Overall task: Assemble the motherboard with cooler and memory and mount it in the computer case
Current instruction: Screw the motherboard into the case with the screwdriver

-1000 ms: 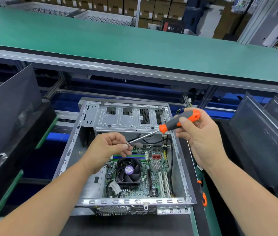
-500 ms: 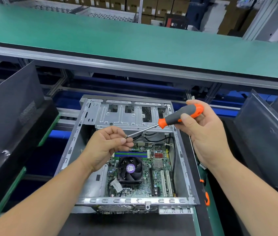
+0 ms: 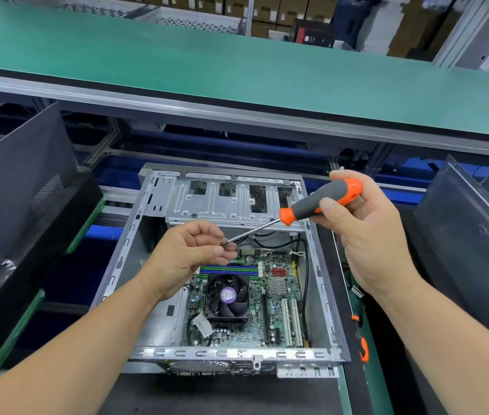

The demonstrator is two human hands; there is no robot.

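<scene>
Both of my hands are sitting a touch higher over the case than a second ago, and the screwdriver's handle is tipping up more steeply toward the right. My right hand (image 3: 366, 229) is gripping the grey-and-orange screwdriver (image 3: 318, 205) by its handle, fingers curled round it, thumb lying along the grey part. I am running the shaft down and to the left, where my left hand (image 3: 186, 256) is pinching at the tip between thumb and forefinger; something small and dark is sitting at that tip, too small for me to name. Below my hands the open computer case (image 3: 123, 259) is lying on its side on the bench, and the motherboard (image 3: 279, 295) is resting inside it, with the black cooler fan (image 3: 227, 298) on top and the memory slots (image 3: 231, 269) just beyond the fan. Black case panels (image 3: 18, 187) are leaning at the left and right of the case, and the green conveyor (image 3: 237, 73) is stretching across behind it.
</scene>
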